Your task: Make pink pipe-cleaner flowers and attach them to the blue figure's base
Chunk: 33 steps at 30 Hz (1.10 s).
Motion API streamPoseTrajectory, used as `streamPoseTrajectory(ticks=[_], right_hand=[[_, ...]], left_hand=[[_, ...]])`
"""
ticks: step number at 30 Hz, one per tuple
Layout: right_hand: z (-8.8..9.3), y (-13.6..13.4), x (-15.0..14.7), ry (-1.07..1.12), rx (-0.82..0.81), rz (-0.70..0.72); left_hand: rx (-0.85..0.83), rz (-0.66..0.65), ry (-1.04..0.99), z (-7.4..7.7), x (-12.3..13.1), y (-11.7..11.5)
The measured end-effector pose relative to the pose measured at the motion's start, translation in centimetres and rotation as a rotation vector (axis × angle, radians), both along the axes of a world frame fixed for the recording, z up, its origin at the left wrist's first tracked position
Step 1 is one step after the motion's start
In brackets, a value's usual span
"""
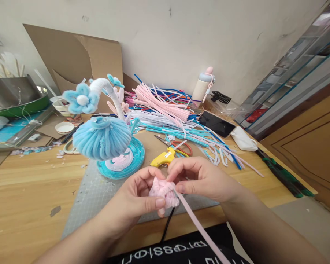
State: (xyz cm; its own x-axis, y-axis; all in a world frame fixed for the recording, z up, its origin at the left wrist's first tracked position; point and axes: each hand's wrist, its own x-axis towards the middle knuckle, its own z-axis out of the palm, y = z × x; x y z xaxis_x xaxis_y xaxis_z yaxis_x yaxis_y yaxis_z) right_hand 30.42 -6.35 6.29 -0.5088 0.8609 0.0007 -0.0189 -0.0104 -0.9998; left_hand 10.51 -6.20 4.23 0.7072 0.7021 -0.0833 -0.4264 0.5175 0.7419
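Observation:
My left hand is closed around a small fluffy pink pipe-cleaner bundle, thumb pressed on its lower side. My right hand pinches the top of the same bundle, where a long pink pipe cleaner leads off down toward my lap. Both hands hover over the near edge of a grey cutting mat. Just behind them stands a blue pipe-cleaner lamp-shaped craft on a round spiral base, with a blue flower on its curved white stem.
A yellow glue gun and orange-handled scissors lie behind my hands. A big pile of pipe cleaners, a phone, a white mask and a bottle sit at the back right. Cardboard leans on the wall.

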Motion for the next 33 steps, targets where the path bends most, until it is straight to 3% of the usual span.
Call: streamPoseTrajectory(ticks=[5,15,33], right_hand=[[0.3,0.0,0.1,-0.147,0.09,-0.053],[-0.4,-0.3,-0.7,-0.059,0.211,-0.147],[-0.8,-0.8,-1.2,-0.142,0.311,-0.217]], left_hand=[[-0.004,0.004,-0.005,0.0,0.0,0.1],[-0.025,-0.007,-0.025,-0.2,-0.2,0.0],[0.006,0.001,-0.017,-0.7,0.0,0.0]])
